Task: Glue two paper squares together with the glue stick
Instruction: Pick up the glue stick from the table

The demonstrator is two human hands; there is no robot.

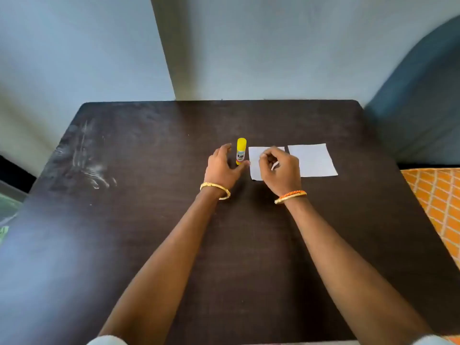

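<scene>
A yellow glue stick stands upright with its cap on, near the middle of the dark table. My left hand is open around it, fingers to its left and thumb by its base, not clearly gripping. Two white paper squares lie flat to the right of the stick. My right hand rests on the left paper square with fingers curled, and a lifted white edge shows between thumb and fingers. The right paper square lies untouched beside it.
White scratch marks mar the table's left side. A pale wall stands right behind the far edge. A blue cushion and an orange patterned cloth sit off the right edge.
</scene>
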